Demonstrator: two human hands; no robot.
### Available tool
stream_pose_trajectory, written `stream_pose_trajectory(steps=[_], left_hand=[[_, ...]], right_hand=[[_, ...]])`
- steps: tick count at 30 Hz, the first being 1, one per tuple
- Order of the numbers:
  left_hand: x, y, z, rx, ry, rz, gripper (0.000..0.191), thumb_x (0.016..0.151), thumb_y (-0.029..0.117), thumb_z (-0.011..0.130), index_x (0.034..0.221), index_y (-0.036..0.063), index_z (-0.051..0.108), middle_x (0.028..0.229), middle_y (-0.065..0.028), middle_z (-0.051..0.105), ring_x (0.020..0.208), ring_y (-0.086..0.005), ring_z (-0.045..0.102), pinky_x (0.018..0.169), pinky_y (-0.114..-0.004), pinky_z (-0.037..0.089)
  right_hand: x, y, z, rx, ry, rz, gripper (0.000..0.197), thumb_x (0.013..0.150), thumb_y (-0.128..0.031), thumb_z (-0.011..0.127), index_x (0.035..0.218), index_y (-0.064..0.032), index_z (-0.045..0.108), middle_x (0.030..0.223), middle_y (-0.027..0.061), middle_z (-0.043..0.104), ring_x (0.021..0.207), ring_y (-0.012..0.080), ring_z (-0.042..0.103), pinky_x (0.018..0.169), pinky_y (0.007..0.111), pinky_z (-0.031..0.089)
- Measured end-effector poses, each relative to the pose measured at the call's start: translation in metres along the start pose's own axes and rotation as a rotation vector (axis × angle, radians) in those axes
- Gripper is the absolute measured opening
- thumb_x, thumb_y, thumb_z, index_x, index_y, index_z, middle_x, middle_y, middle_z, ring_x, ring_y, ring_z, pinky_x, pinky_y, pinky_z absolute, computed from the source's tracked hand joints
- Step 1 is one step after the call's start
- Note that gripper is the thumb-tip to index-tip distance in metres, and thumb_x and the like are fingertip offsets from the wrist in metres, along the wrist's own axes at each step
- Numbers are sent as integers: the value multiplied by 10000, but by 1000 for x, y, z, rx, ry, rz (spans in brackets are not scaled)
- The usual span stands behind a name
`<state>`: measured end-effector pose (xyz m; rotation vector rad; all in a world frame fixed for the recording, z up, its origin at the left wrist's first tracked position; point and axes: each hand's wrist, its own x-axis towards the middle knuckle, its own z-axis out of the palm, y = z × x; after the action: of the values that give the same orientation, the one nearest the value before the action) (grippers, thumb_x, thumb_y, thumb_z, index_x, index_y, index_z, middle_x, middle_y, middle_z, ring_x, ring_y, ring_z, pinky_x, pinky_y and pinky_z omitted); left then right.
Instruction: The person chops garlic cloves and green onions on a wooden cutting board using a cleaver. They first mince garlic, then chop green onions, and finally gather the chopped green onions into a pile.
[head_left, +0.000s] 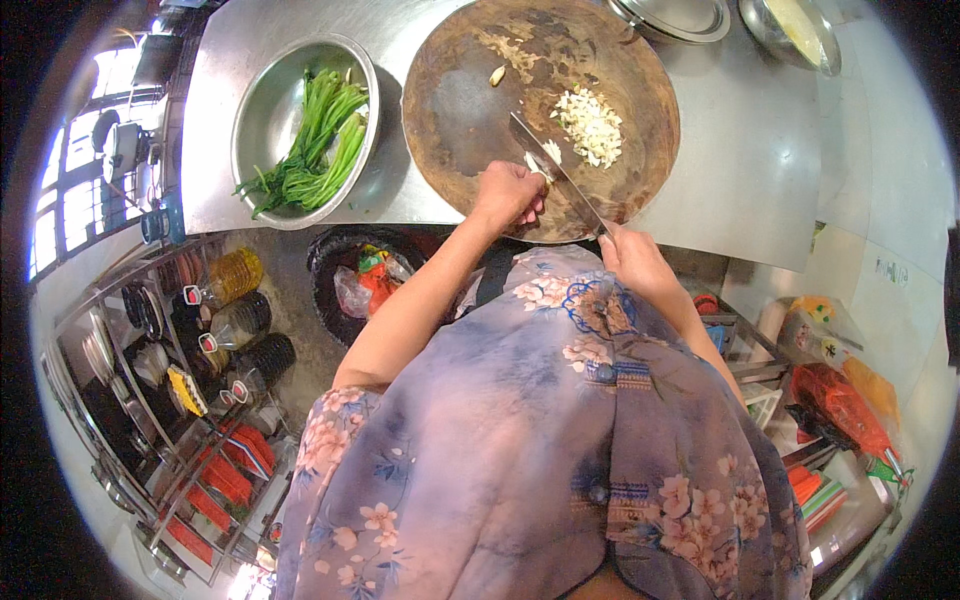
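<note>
My right hand (636, 253) grips the handle of a kitchen knife (561, 174), whose blade slants up and left over a round wooden chopping board (457, 142). Close to the blade's left side, my left hand (511, 193) rests with curled fingers at a few pale garlic pieces (534, 163). Its fingertips are partly hidden, so how firmly they press on the garlic is unclear. Right of the blade lies a sliced bit of garlic (553, 151). A heap of chopped garlic (590, 126) covers the board's right part. One whole clove (497, 76) sits near the top.
A steel bowl (259, 124) of leafy green stalks (319, 150) stands left on the steel table (739, 142). Metal bowls (675, 16) sit at the back right. Below the edge are a black-lined bin (324, 262) and a rack with oil jugs (236, 274).
</note>
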<state>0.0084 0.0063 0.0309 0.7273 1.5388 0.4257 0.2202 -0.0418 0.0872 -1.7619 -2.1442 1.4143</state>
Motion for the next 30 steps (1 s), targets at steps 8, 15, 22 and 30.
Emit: stream_pose_trajectory(steps=[8,15,22,30], left_hand=[[1,-4,3,17,13,4,248,833,176,585,641,23,623,556,-62,624,389,-102,515,365,-257,408],[0,-9,3,14,32,73,269,844,164,578,620,18,606,547,-64,618,382,-105,513,358,-262,399],[0,-8,6,57,67,47,311,880,195,583,629,12,606,539,-69,607,379,-115,516,353,-277,393],[3,-9,2,117,24,89,311,886,205,581,641,15,610,540,-68,608,375,-125,522,358,-283,405]], right_hand=[[-2,8,1,-77,-48,-59,290,891,-145,477,1090,33,589,851,311,606,823,467,596,756,527,469],[-1,2,0,-25,-46,8,261,890,-124,464,1047,41,590,863,316,604,868,482,582,782,535,456],[-9,-6,-22,-80,-61,-61,233,893,-122,468,946,68,592,848,323,591,848,495,570,761,535,452],[-2,1,-10,-89,-84,-1,257,898,-141,483,833,88,580,824,335,571,830,502,556,742,529,443]])
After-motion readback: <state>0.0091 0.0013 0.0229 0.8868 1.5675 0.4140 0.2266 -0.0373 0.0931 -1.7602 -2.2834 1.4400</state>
